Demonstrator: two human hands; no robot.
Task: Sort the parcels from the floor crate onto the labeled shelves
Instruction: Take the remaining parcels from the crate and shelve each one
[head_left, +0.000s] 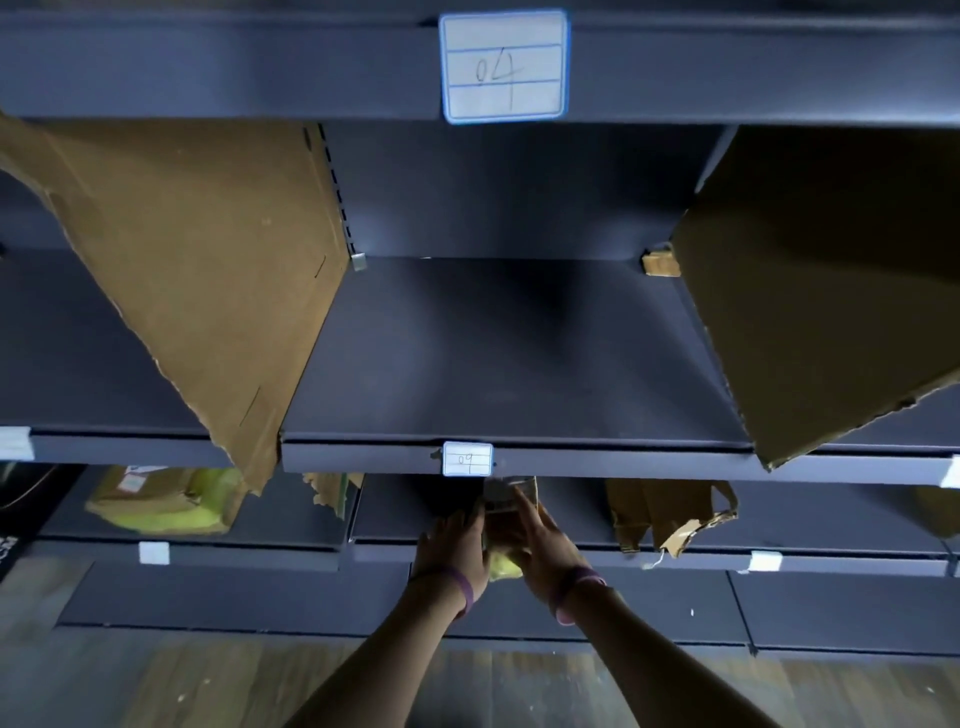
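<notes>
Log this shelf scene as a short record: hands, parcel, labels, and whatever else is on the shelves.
hands: left hand and right hand both hold one parcel
parcel place: front of the bay under label 09
labels: label 04 on the top edge, label 09 on the edge below
dividers: cardboard, left divider and right divider
other: second parcel, lower left bay

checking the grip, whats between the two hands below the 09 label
In the head view, a small brown parcel with a yellow-green end lies between the left hand and the right hand; both hold it.
</notes>
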